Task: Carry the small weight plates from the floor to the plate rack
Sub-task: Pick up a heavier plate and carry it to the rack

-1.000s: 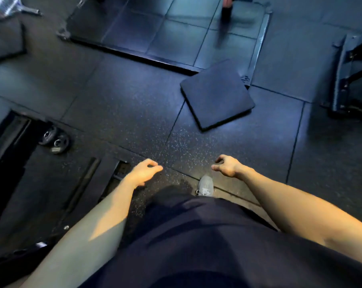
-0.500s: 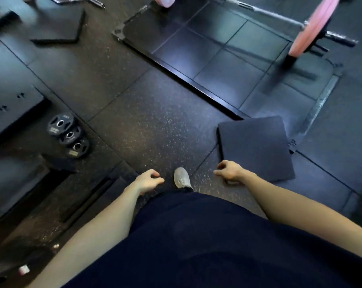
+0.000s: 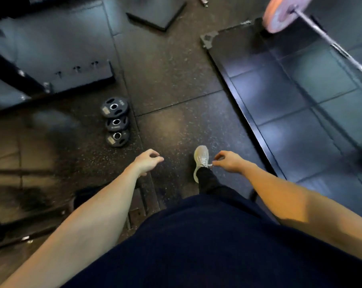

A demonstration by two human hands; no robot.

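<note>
Three small black weight plates point(image 3: 115, 122) lie flat on the floor in a short overlapping row, ahead and to the left of the person. Each has a bright metal centre hole; the farthest plate is the largest of the three. Just beyond them sits the edge of a dark raised platform point(image 3: 76, 65) with a slanted black frame bar point(image 3: 14, 73) crossing it at far left. The floor between the person and the plates is bare speckled rubber.

To the right, a dark lifting platform point(image 3: 290, 96) with a raised black border runs away from the person. On it rests a barbell point(image 3: 329, 42) loaded with a pink bumper plate point(image 3: 284, 13). A loose square rubber pad point(image 3: 157, 13) lies at the top centre.

Left hand point(image 3: 146, 164): fingers loosely curled, thumb and fingertips apart, holding nothing, well short of the plates.
Right hand point(image 3: 230, 163): fingers loosely curled, slightly apart, holding nothing. It overlaps the laces of the pale shoe point(image 3: 200, 161) in view; contact cannot be determined.

The shoe is planted on the rubber floor point(image 3: 176, 80), toe forward, with a dark trouser leg above it. Flooring is dark speckled rubber tile with visible seams. Lighting is dim; the left side of the view is motion-blurred.
</note>
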